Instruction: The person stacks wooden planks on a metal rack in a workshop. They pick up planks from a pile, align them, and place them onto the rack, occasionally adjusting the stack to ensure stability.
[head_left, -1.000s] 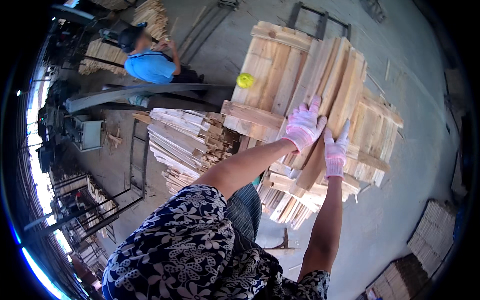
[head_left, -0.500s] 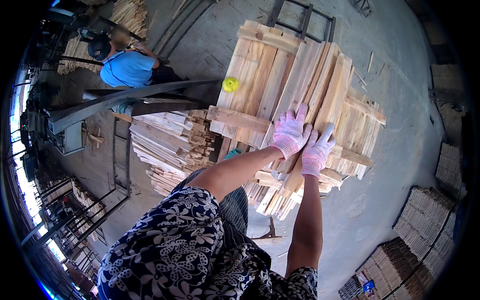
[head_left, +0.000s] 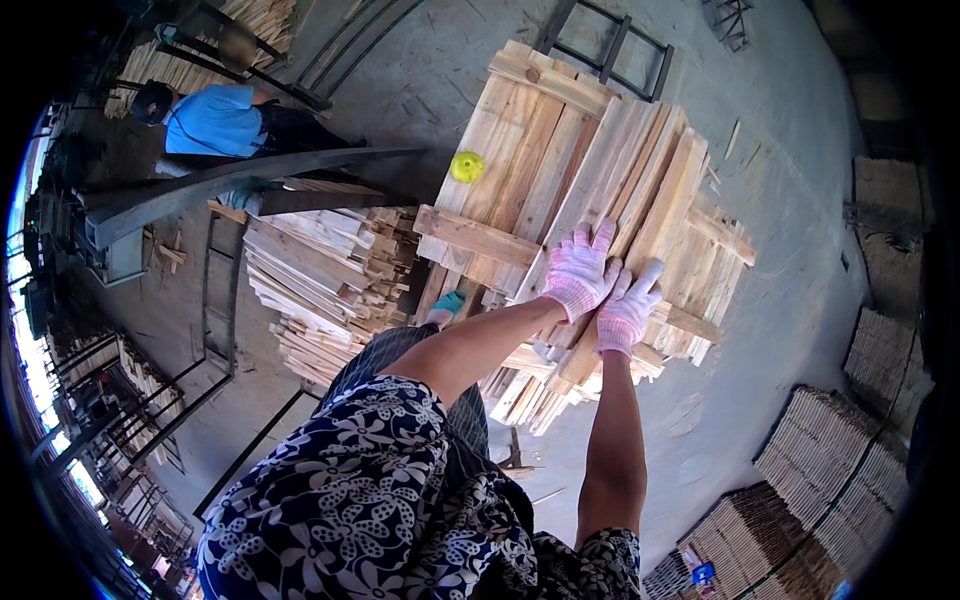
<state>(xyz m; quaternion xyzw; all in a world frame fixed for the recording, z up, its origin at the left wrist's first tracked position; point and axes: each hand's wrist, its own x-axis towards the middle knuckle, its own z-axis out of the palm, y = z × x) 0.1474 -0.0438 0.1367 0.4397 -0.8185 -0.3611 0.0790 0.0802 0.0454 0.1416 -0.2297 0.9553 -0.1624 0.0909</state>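
My left hand (head_left: pixel 580 272), in a white-and-pink knit glove, lies palm down on a layer of long wooden boards (head_left: pixel 612 150). Its fingers are spread and point away from me. Close beside it on the right, my right hand (head_left: pixel 628 308) wears a matching glove and rests on the near part of the same boards, fingers apart. The boards lie side by side on top of a stack of planks with crosspieces (head_left: pixel 478 236). A yellow-green round object (head_left: pixel 466 167) sits on the planks at the left of the stack. Both palms are hidden.
Another heap of sawn boards (head_left: pixel 320 270) lies to the left. A dark curved beam (head_left: pixel 270 185) reaches toward the stack, with a person in a blue shirt (head_left: pixel 212 122) behind it. A metal frame (head_left: pixel 612 50) lies beyond; bundled wood (head_left: pixel 815 440) stands at the lower right.
My hands keep nearly the same place on the boards. The view has shifted slightly. The person in blue has turned and leaned further left.
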